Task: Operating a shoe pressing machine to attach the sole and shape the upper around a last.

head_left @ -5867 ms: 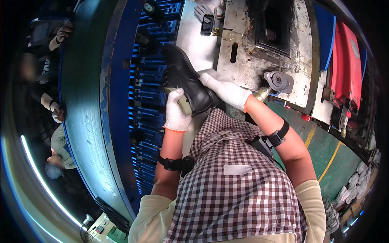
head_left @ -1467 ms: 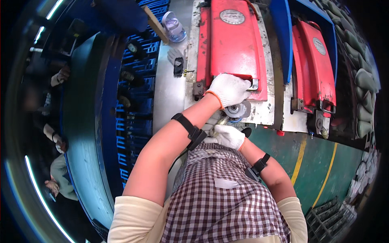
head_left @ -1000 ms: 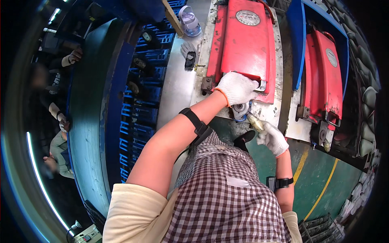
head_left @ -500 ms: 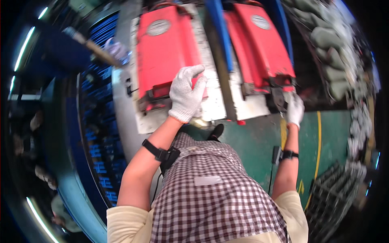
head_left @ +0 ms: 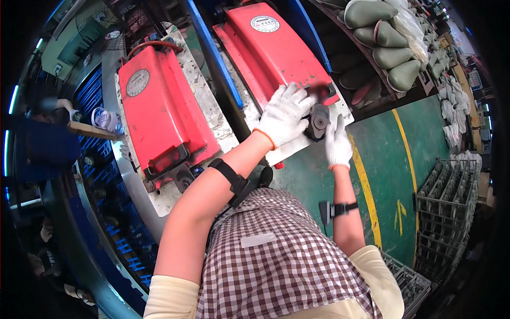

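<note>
Both my hands wear white knit gloves. My left hand [head_left: 286, 114] lies at the front end of the right red machine [head_left: 284, 45], fingers stretched and slightly apart, with nothing visible in it. Just right of its fingertips is a dark grey mechanism [head_left: 320, 121] with a round boss, at the machine's front. A dark blurred part [head_left: 319, 93] sits above that mechanism. My right hand [head_left: 338, 143] is upright along the mechanism's right side, fingers extended and holding nothing I can see. Whether its fingertips touch the metal cannot be made out.
A second red machine [head_left: 159, 101] stands to the left, with blue metal bars [head_left: 215, 53] between the two. Olive-green shoe-last-like forms [head_left: 390, 56] fill a rack at upper right. A wire rack [head_left: 446, 207] stands on the green floor [head_left: 313, 186]. Another person's hand [head_left: 68, 106] shows far left.
The view has swung right. My left hand has gone from the left red machine to the right one's front. My right hand stays beside that machine's front mechanism.
</note>
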`<action>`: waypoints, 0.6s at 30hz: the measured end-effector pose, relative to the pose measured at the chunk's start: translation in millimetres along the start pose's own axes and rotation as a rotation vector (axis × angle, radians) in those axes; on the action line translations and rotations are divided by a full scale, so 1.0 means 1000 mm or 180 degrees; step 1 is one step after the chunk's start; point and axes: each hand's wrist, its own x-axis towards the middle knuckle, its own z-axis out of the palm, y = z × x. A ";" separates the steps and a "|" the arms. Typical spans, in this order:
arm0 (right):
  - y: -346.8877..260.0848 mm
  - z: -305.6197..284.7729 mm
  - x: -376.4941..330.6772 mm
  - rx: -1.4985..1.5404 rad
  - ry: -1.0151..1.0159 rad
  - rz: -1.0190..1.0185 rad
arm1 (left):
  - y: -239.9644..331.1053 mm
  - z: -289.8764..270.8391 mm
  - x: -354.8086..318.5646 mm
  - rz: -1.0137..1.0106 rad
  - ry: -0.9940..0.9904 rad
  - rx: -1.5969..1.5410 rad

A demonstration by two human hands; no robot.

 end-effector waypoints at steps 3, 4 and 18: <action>0.007 -0.003 -0.042 0.0502 -0.0656 -0.0681 | -0.004 0.019 0.004 0.0096 -0.0161 0.0070; 0.027 0.013 -0.053 0.0441 -0.0631 -0.1070 | -0.002 0.020 0.008 0.0140 -0.0173 0.0113; -0.087 0.026 0.067 0.0383 -0.0110 -0.2156 | 0.001 -0.091 0.095 0.0403 0.0967 -0.0225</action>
